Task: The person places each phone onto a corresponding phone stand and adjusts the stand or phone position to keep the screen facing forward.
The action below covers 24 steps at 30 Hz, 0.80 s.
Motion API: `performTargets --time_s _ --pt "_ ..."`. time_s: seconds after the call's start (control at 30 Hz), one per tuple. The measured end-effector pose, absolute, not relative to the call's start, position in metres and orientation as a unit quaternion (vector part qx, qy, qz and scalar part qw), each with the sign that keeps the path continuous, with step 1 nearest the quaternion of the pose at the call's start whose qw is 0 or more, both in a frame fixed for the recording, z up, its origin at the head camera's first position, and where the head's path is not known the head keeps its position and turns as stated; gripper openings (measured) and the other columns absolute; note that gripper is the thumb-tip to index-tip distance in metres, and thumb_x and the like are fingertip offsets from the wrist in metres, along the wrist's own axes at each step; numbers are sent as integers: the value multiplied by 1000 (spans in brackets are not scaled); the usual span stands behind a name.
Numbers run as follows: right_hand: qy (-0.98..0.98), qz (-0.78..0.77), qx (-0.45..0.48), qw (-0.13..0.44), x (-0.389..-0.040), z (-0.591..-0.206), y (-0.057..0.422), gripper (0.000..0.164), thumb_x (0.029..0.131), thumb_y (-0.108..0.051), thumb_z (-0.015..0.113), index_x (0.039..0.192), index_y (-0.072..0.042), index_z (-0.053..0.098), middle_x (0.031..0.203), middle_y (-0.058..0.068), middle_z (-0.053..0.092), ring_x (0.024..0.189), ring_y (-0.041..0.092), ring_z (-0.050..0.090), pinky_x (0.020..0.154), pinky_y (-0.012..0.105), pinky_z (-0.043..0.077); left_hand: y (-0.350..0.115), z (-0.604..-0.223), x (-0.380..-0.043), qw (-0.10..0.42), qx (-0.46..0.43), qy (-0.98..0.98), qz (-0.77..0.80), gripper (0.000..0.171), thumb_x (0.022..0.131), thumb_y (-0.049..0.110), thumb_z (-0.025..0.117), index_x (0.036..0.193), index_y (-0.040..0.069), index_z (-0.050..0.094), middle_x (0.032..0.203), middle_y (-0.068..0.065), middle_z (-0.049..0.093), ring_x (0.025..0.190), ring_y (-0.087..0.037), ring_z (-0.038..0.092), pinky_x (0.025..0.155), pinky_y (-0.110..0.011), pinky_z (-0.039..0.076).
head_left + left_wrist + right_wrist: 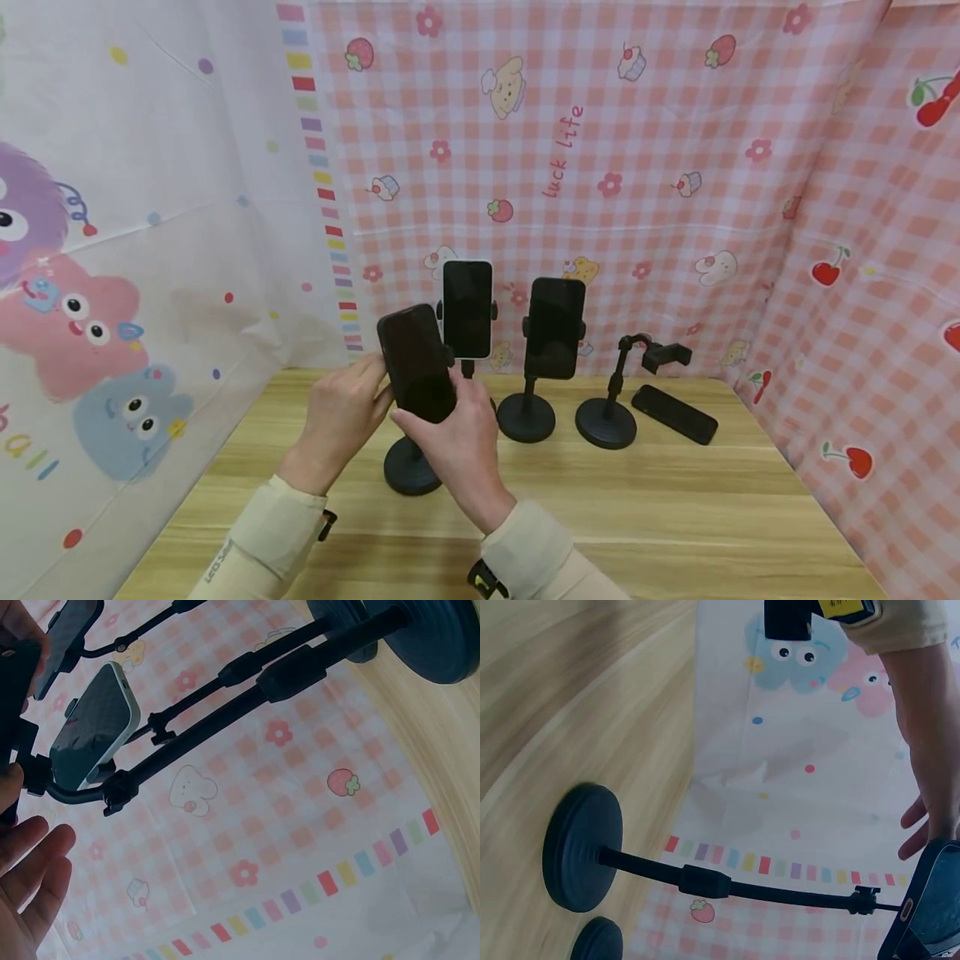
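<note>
A black smartphone [416,362] sits tilted at the front stand's clamp. At its lower right, my right hand [461,437] grips it, thumb across the lower front. My left hand [345,412] holds its left edge; some fingertips are hidden behind it. In the left wrist view, the left hand [34,877] has its lower fingers loosely spread below the black clamp [30,761]. The front phone stand has a round black base [411,467]. The right wrist view shows its pole [780,892] leading from the base to the phone [934,907].
Behind stand a white-edged phone [467,308] and a black phone [555,329], each in a stand. Farther right, a stand with a bare clamp [666,357] is beside a black phone [675,414] lying on the wooden table [675,517]. Patterned cloth [637,125] hangs around the table.
</note>
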State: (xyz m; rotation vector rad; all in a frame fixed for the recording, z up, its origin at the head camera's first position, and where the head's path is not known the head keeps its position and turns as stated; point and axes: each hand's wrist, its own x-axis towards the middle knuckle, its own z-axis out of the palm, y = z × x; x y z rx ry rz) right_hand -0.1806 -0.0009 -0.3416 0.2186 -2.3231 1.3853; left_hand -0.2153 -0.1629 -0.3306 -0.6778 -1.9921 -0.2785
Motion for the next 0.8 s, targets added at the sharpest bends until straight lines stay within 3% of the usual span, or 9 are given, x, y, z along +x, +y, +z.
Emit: performTargets --time_s 0.33,0.53,0.8 --pt "-828 507 76 226 -188 -341 -3 72 67 -59 76 120 -12 61 102 3 59 88 16 51 71 38 49 -164 -332 -217 490 -297 -812 -113 24 80 13 72 102 3 70 93 -13 75 65 -27 68 51 -43 56" --pt "-818 531 62 214 -191 -341 -2 75 65 -62 75 118 -11 61 102 3 58 86 14 54 70 37 52 -165 -334 -220 504 -316 -796 -111 35 76 15 76 109 3 70 100 -14 75 72 -28 69 58 -44 58" --pt "-815 544 32 199 -197 -342 2 82 61 -68 74 119 -11 60 100 1 59 86 14 54 70 37 54 -165 -336 -222 517 -334 -782 -97 40 74 15 77 111 2 69 97 -14 76 71 -29 68 54 -43 57"
